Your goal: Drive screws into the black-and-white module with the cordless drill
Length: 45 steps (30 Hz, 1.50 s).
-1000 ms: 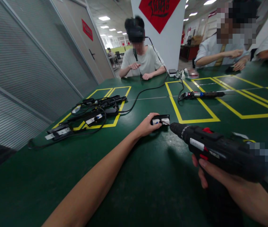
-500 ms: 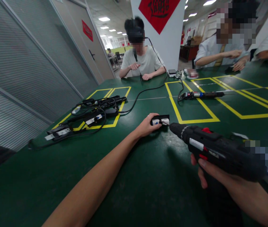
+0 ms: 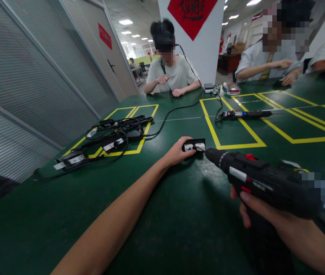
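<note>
Near the middle of the green table, my left hand grips the left end of a small black case with white labels on its near side. My right hand is wrapped round the handle of a black cordless drill with red buttons. The drill points left, and its chuck is close to the case's right end. A thin bit reaches from the chuck to the case; whether its tip touches a screw is too small to tell.
Black devices with tangled cables lie at the left within yellow tape. A corded electric screwdriver rests at the back right. Across the table a person holds a screwdriver; another person sits farther right.
</note>
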Available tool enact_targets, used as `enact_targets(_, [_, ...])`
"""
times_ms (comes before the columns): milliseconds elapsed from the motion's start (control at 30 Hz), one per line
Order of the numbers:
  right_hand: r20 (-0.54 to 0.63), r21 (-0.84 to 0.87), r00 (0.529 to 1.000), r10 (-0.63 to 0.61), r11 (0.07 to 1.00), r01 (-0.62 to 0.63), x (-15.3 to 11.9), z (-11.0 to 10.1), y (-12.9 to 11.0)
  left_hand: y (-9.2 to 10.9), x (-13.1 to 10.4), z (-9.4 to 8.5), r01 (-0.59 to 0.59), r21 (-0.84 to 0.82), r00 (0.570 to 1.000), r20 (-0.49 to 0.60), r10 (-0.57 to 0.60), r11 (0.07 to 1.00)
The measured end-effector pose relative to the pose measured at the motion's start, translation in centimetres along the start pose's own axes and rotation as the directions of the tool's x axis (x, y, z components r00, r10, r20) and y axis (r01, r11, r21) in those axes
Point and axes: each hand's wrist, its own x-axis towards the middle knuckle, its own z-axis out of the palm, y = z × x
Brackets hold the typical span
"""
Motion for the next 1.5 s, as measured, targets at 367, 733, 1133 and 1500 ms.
enact_targets(367, [0.068,-0.010,0.994,0.080,0.997,-0.080,0.1,0.0,-0.8,0.4,-0.1,-0.1,0.034,0.002,0.999,0.000,-0.034,0.999])
enact_targets(733, [0.054,-0.005,0.996,0.074,0.997,-0.074,0.1,0.1,-1.1,0.3,-0.2,-0.2,-0.003,0.018,1.000,0.004,0.003,1.000])
enact_targets(1133, [0.054,-0.029,0.997,0.054,0.998,-0.052,0.1,0.0,-0.8,0.6,-0.3,-0.2,0.008,0.014,1.000,0.005,-0.009,1.000])
enact_targets(1500, [0.064,0.001,0.994,0.092,0.996,-0.092,0.0,0.0,-0.4,0.6,-0.3,-0.3,0.004,0.036,1.000,0.016,-0.005,0.999])
